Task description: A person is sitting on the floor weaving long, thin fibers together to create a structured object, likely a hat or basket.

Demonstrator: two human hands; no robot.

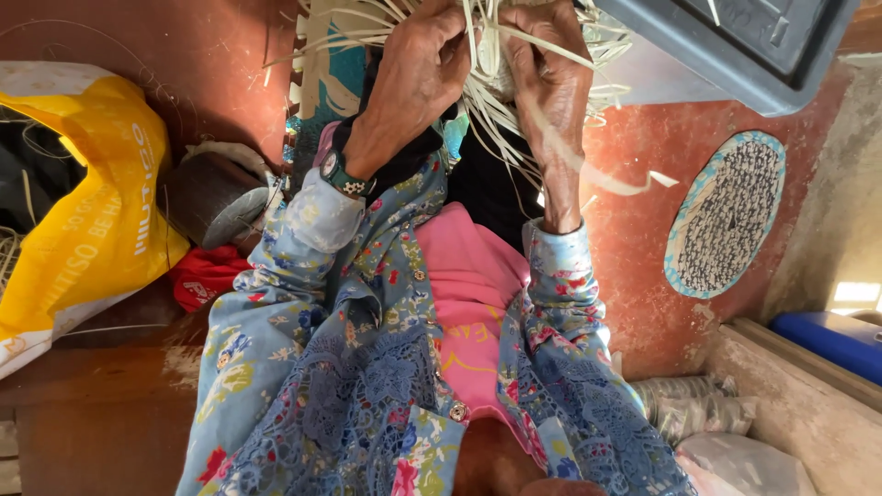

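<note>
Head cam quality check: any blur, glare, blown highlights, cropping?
Head view: mostly sharp; the pale strips look slightly soft near the top edge, where both the left hand and the right hand are partly cropped. Blown-out patch at right edge; wide-angle stretch at borders.

There are two hands, the left hand [418,69] and the right hand [542,64], up at twelve o'clock in many pale strips [496,101], too many to count. One yellow bag [92,211] sits at nine o'clock, one round woven mat [726,213] at three o'clock, and one blue box [831,340] at four o'clock.
</note>
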